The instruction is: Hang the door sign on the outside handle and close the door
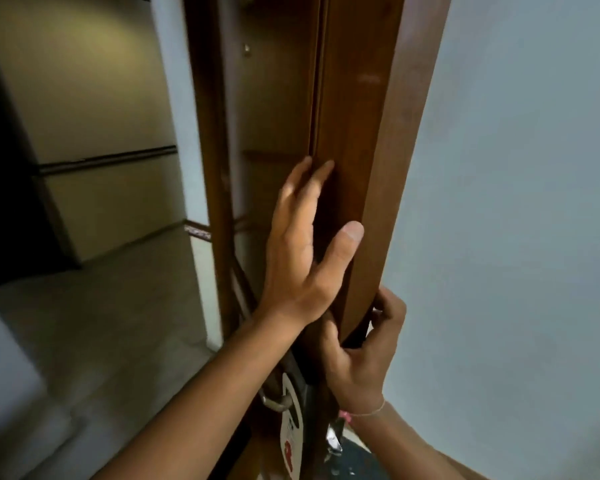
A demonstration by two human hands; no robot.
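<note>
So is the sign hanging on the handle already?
Yes. The white door sign hangs from the metal handle, its hole looped over the lever, with neither hand touching it.

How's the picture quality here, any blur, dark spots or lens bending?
Head view: soft motion blur throughout, worst on the door sign and the floor at lower left; the corridor at far left falls into deep shadow; the wide lens bows the door edge; the left hand and right hand are fairly well lit, no strong glare.

The door sign [291,431] is cut off by the bottom edge and its lettering cannot be read; the handle [274,403] is mostly hidden behind the left forearm [201,403].
</note>
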